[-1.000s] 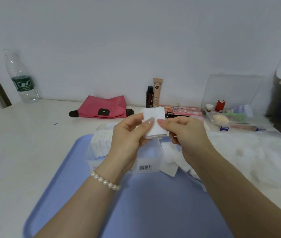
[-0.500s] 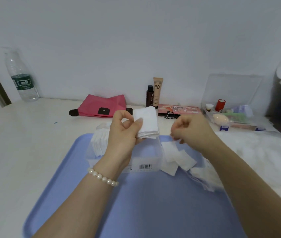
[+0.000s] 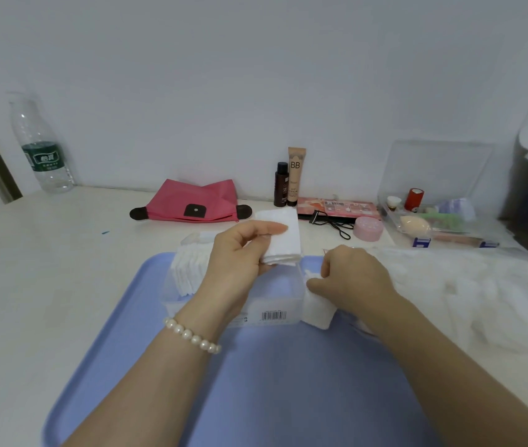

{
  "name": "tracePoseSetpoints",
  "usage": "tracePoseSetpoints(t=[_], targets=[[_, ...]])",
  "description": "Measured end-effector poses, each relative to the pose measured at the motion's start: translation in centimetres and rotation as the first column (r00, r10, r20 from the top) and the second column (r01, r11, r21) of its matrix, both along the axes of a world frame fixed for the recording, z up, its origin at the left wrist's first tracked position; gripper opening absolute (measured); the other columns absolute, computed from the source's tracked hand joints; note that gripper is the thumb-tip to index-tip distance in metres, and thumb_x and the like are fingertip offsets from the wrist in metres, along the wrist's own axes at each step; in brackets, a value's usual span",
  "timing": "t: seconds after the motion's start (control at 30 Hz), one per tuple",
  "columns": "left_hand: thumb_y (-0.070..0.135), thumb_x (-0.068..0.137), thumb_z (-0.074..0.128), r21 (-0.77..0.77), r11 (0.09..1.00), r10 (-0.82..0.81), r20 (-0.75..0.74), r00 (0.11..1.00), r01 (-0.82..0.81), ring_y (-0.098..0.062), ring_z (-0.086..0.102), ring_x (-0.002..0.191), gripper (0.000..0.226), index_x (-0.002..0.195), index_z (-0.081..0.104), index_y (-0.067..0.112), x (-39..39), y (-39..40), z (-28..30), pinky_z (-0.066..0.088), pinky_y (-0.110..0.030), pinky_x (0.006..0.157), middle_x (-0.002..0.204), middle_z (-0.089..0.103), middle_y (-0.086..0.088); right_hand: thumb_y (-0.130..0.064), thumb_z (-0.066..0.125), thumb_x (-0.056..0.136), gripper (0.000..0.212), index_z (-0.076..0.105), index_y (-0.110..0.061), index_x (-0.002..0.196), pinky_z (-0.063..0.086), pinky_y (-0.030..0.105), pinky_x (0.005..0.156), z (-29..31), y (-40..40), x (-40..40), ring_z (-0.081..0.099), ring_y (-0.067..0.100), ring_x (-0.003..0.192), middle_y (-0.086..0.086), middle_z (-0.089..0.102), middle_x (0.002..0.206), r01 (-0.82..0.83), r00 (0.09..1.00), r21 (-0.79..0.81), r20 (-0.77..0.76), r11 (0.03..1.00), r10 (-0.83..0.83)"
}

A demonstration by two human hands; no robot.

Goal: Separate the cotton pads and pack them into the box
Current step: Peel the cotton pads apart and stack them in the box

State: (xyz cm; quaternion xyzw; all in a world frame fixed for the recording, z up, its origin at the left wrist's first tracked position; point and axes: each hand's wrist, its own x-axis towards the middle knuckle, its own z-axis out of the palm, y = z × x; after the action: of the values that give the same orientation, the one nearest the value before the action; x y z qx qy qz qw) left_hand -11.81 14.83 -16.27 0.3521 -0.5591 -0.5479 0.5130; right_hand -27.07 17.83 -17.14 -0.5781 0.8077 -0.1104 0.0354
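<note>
Since the earlier frames the right hand (image 3: 351, 279) has left the small stack of white square cotton pads (image 3: 283, 241) that both hands were working at, and has dropped to the loose white pads (image 3: 317, 309) lying just right of the clear plastic box with a barcode label (image 3: 269, 312). The stack has stayed raised over the box, a little higher than before.

The left hand (image 3: 240, 253) pinches the stack, thumb across its front face and fingers behind, above the right half of the box. The right hand's fingers curl down onto the loose pads; whether they already pinch one cannot be told, since the fingertips are hidden. A row of packed pads (image 3: 186, 271) stands on edge in the left end of the box, which sits on the far part of the light blue plastic tray (image 3: 256, 398).

Handling, as judged: the pads look very light, soft and limp, and they cling to one another; a single layer is best lifted by a corner or edge with a fingertip pinch, while the stack wants a flat grip across both faces to keep it square. Squeezing hard would crease them.

A fluffy white mass (image 3: 469, 295) lies right of the tray; a pink fabric pouch (image 3: 191, 201) lies beyond the box.
</note>
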Motion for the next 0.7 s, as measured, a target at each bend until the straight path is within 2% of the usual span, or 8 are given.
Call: tracePoseSetpoints(t=[0.07, 0.2, 0.27, 0.33, 0.43, 0.53, 0.63, 0.7], targets=[[-0.004, 0.093, 0.044, 0.004, 1.000, -0.006, 0.000, 1.000, 0.006, -0.010, 0.058, 0.073, 0.040, 0.077, 0.070, 0.022, 0.0, 0.0, 0.0, 0.051, -0.021, 0.062, 0.089, 0.065, -0.002, -0.035, 0.060, 0.077, 0.025, 0.057, -0.015, 0.092, 0.035, 0.025, 0.056, -0.1, -0.1, 0.0, 0.056, 0.022, 0.079, 0.002, 0.059, 0.086, -0.013, 0.999, 0.011, -0.030, 1.000, 0.013], [-0.005, 0.092, 0.044, 0.023, 1.000, -0.006, -0.010, 1.000, 0.006, -0.009, 0.058, 0.070, 0.040, 0.078, 0.070, 0.021, 0.0, 0.0, 0.0, 0.051, -0.019, 0.060, 0.085, 0.065, 0.000, -0.021, 0.057, 0.080, 0.020, 0.055, -0.017, 0.099, 0.038, 0.027, 0.064, 0.0, -0.1, -0.2, 0.054, 0.022, 0.084, 0.002, 0.060, 0.097, -0.021, 1.000, -0.024, -0.019, 0.999, 0.020], [-0.005, 0.092, 0.044, 0.033, 0.999, -0.004, -0.014, 1.000, 0.004, -0.009, 0.058, 0.070, 0.040, 0.077, 0.070, 0.021, 0.0, -0.1, 0.0, 0.051, -0.019, 0.061, 0.084, 0.066, 0.001, -0.015, 0.056, 0.079, 0.019, 0.056, -0.018, 0.097, 0.037, 0.025, 0.065, 0.7, 0.0, -0.6, 0.052, 0.021, 0.081, -0.001, 0.057, 0.090, 0.007, 0.991, -0.158, 0.135, 0.987, 0.015], [-0.005, 0.092, 0.044, 0.046, 0.999, -0.002, -0.023, 1.000, 0.003, -0.008, 0.059, 0.070, 0.040, 0.078, 0.070, 0.021, 0.0, -0.1, 0.0, 0.051, -0.020, 0.062, 0.083, 0.067, 0.002, -0.008, 0.057, 0.077, 0.019, 0.057, -0.021, 0.091, 0.037, 0.023, 0.061, 2.0, 0.3, -0.9, 0.052, 0.018, 0.073, -0.002, 0.056, 0.080, 0.055, 0.927, -0.327, 0.368, 0.943, 0.073], [-0.005, 0.092, 0.043, 0.057, 0.998, 0.010, -0.029, 1.000, -0.008, -0.007, 0.061, 0.070, 0.038, 0.080, 0.070, 0.019, 0.0, -0.2, -0.1, 0.052, -0.020, 0.063, 0.084, 0.067, 0.002, 0.002, 0.059, 0.077, 0.025, 0.059, -0.023, 0.075, 0.048, 0.024, 0.055, 4.2, 1.1, -1.1, 0.056, 0.009, 0.061, -0.006, 0.060, 0.068, 0.167, 0.716, -0.464, 0.663, 0.870, 0.217], [-0.005, 0.092, 0.043, 0.064, 0.998, 0.020, -0.033, 0.999, -0.018, -0.008, 0.062, 0.071, 0.037, 0.082, 0.070, 0.019, 0.0, -0.1, -0.1, 0.054, -0.024, 0.070, 0.086, 0.068, 0.000, 0.008, 0.062, 0.079, 0.024, 0.063, -0.016, 0.080, 0.055, 0.023, 0.056, 5.1, 1.6, -1.3, 0.065, 0.012, 0.062, 0.001, 0.068, 0.075, 0.236, 0.446, -0.449, 0.838, 0.862, 0.314], [-0.004, 0.091, 0.046, 0.063, 0.998, 0.027, -0.029, 0.999, -0.025, -0.006, 0.060, 0.067, 0.036, 0.081, 0.071, 0.021, 0.0, 0.0, 0.1, 0.053, -0.028, 0.075, 0.084, 0.067, 0.001, 0.008, 0.060, 0.081, 0.014, 0.066, -0.003, 0.089, 0.057, 0.024, 0.057, 5.3, 1.5, -1.1, 0.070, 0.016, 0.067, 0.006, 0.073, 0.079, 0.227, 0.141, -0.385, 0.922, 0.895, 0.361], [-0.004, 0.090, 0.049, 0.067, 0.997, 0.026, -0.039, 0.999, -0.023, -0.008, 0.060, 0.069, 0.037, 0.078, 0.072, 0.023, -0.1, 0.1, 0.2, 0.052, -0.028, 0.073, 0.082, 0.068, 0.000, 0.007, 0.061, 0.081, 0.012, 0.067, 0.000, 0.088, 0.057, 0.025, 0.056, 5.2, 1.4, -0.8, 0.070, 0.016, 0.066, 0.006, 0.073, 0.076, 0.206, 0.075, -0.363, 0.932, 0.909, 0.355]])
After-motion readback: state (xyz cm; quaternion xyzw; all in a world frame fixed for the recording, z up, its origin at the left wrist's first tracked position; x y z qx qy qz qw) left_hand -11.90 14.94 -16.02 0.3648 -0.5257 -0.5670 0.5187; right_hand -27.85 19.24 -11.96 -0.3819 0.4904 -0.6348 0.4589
